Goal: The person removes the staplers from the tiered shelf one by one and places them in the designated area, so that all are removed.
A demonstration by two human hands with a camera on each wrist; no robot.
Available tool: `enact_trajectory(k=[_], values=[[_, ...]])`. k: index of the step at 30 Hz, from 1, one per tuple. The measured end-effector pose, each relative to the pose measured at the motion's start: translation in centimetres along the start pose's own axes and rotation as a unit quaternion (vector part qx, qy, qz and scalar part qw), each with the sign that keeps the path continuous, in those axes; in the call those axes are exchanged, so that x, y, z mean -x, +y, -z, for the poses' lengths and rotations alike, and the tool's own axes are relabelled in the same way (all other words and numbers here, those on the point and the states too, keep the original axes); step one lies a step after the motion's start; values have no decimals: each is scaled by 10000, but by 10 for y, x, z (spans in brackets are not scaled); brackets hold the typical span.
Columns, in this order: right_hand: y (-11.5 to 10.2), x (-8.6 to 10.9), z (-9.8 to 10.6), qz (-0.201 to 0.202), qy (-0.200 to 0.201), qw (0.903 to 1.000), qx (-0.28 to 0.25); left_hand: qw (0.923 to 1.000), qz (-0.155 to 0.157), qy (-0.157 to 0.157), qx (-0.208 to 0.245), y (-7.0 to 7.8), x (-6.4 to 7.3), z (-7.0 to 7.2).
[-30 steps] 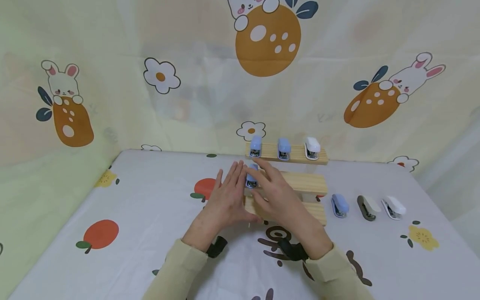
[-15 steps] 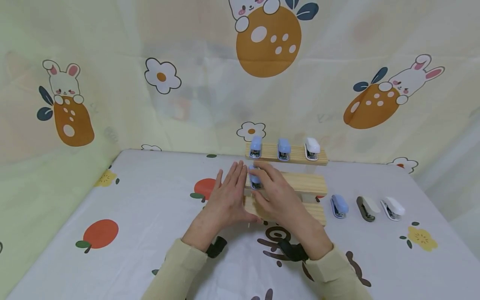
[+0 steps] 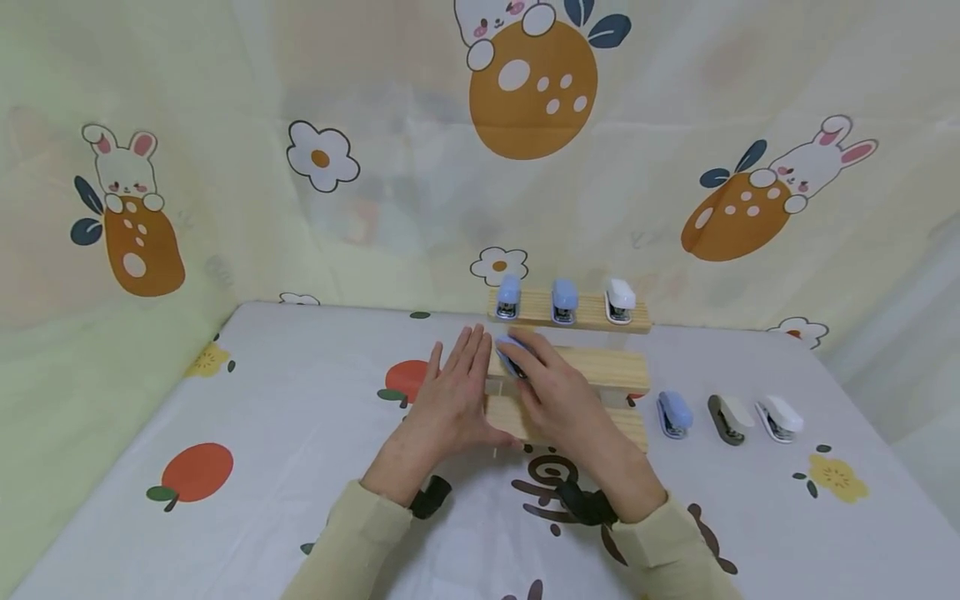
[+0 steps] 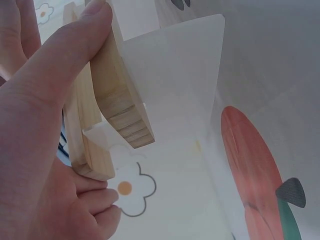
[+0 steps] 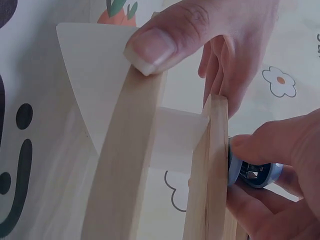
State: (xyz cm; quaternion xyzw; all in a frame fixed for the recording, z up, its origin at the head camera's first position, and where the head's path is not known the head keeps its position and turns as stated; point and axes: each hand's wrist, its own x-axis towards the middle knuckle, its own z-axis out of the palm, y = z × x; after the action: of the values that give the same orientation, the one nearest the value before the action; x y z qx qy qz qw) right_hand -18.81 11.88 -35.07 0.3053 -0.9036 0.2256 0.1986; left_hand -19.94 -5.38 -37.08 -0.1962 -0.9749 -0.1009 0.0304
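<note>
Just right of centre frame, a small light-blue plastic stapler (image 3: 507, 353) slants between the pinching thumb and fingers of the right hand (image 3: 561, 390), at the left end of the middle pale wooden plank (image 3: 611, 367). The left hand (image 3: 452, 390) keeps straight fingers, its thumb resting on the lower pale wooden plank (image 3: 627, 423). Above, two light-blue staplers (image 3: 564, 297) and a white stapler (image 3: 620, 296) stand on the top pale wooden plank (image 3: 592, 308).

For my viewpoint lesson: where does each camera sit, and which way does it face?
Head: on the head, facing forward and down at the wooden rack; left hand, right hand, sleeves show.
Left wrist: on that wrist, facing the rack's end; left hand close up.
Right wrist: on that wrist, facing the rack; right hand pinches a stapler.
Both wrist views share the left thumb.
</note>
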Motion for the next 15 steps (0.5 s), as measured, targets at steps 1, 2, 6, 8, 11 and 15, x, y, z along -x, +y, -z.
enact_trajectory(k=[1,2,6,8,11,15], values=[[0,0,0,5,17,10000,0,10000,3,13,15,0,0,0],[0,1,1,18,35,10000,10,10000,2,28,21,0,1,0],[3,2,4,105,211,9997,72,9999,-18,89,49,0,1,-1],[5,2,7,155,318,9993,97,9999,-35,109,76,0,1,-1],[7,4,12,228,455,9986,131,9999,-32,104,93,1,1,-1],[8,7,19,190,447,9987,175,9999,5,84,85,1,0,-1]])
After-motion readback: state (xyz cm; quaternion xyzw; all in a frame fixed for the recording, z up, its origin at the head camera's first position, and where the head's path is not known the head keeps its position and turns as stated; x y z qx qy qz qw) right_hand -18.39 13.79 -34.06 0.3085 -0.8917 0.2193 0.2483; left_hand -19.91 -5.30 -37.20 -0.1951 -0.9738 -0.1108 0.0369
